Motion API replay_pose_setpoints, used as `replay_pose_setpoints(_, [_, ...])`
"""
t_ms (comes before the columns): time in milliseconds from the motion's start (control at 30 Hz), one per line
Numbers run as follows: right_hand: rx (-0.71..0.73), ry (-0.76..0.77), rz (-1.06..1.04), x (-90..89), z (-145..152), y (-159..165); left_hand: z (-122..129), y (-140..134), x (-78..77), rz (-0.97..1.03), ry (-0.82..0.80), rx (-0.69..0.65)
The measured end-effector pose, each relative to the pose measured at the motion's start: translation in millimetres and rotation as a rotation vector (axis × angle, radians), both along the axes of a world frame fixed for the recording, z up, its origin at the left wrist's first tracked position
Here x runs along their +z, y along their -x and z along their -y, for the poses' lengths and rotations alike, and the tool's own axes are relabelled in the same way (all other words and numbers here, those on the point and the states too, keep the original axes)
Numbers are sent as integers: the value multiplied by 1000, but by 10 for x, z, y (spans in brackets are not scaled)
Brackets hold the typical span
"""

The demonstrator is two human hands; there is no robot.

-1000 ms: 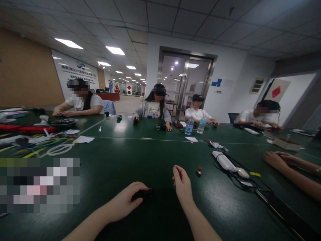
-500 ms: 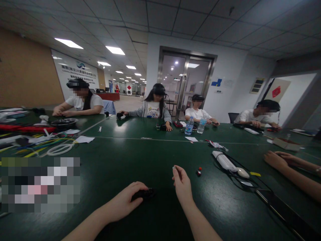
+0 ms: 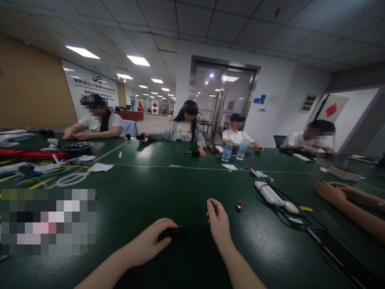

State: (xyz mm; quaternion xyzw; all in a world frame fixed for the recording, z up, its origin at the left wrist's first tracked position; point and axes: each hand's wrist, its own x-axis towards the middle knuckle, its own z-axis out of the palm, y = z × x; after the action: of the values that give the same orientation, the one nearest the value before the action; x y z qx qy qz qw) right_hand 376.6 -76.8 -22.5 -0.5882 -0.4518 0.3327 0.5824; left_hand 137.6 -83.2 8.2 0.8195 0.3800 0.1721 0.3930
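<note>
My left hand [image 3: 156,240] is closed round a small black object [image 3: 178,230] low over the dark green table [image 3: 144,192]; its kind does not show, since fingers cover most of it. To its right my right hand [image 3: 217,214] is raised with thumb and forefinger pinched together. A tiny pale piece [image 3: 208,201] shows at those fingertips, too small to name. Just right of that hand, a small red and black item [image 3: 238,206] lies on the table.
A white power strip [image 3: 269,194] with black cables and a white mouse [image 3: 291,207] lie to the right, near a co-worker's hands [image 3: 333,192]. Two water bottles [image 3: 227,151] stand farther back. Coiled white cable [image 3: 71,179] and tangled wires fill the left. Several people sit opposite.
My hands keep the same place and grip. Across the table, a person's hand has slid a black object slightly to the left.
</note>
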Motion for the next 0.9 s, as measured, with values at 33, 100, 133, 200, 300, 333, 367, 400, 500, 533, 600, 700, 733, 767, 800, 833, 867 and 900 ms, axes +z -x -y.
replay_pose_setpoints(33, [2,2,2,5,5,-1,-1,1,0,-1,1,0])
replay_pose_setpoints(100, [5,-1,5,13,12,-1,1,2,7,-6,9,3])
replay_pose_setpoints(133, [3,-5,5,16,14,0,4,1,12,-7,12,4])
replay_pose_setpoints(200, [-2,-10,3,18,16,4,10,0,24,-9,11,2])
replay_pose_setpoints(300, [-1,-1,3,19,17,9,16,1,31,-18,14,0])
replay_pose_setpoints(333, [0,2,3,21,19,10,16,3,28,-21,19,1])
replay_pose_setpoints(367, [-2,4,1,22,20,10,14,5,24,-22,22,2])
replay_pose_setpoints(400, [-1,7,-1,24,21,10,11,7,18,-22,20,4])
replay_pose_setpoints(500, [-2,9,-5,30,23,8,0,12,0,-19,4,6])
replay_pose_setpoints(533, [-2,10,-5,31,23,7,-3,13,-4,-18,3,5])
replay_pose_setpoints(600, [-5,9,-4,33,25,5,-4,16,-6,-14,7,2])
replay_pose_setpoints(700, [5,13,-2,35,28,4,2,17,2,-12,22,3])
replay_pose_setpoints(733, [4,13,-2,33,27,5,4,16,6,-12,23,3])
replay_pose_setpoints(767, [-1,12,-1,30,24,7,7,13,10,-13,16,2])
replay_pose_setpoints(800, [-7,9,-1,24,18,9,8,9,14,-12,4,-2])
replay_pose_setpoints(833, [-15,3,-2,14,10,10,9,5,16,-11,-8,-7])
replay_pose_setpoints(867, [-22,-4,-3,1,0,10,8,1,18,-10,-18,-11])
replay_pose_setpoints(900, [-25,-7,-2,-15,-10,8,7,-3,19,-9,-25,-14])
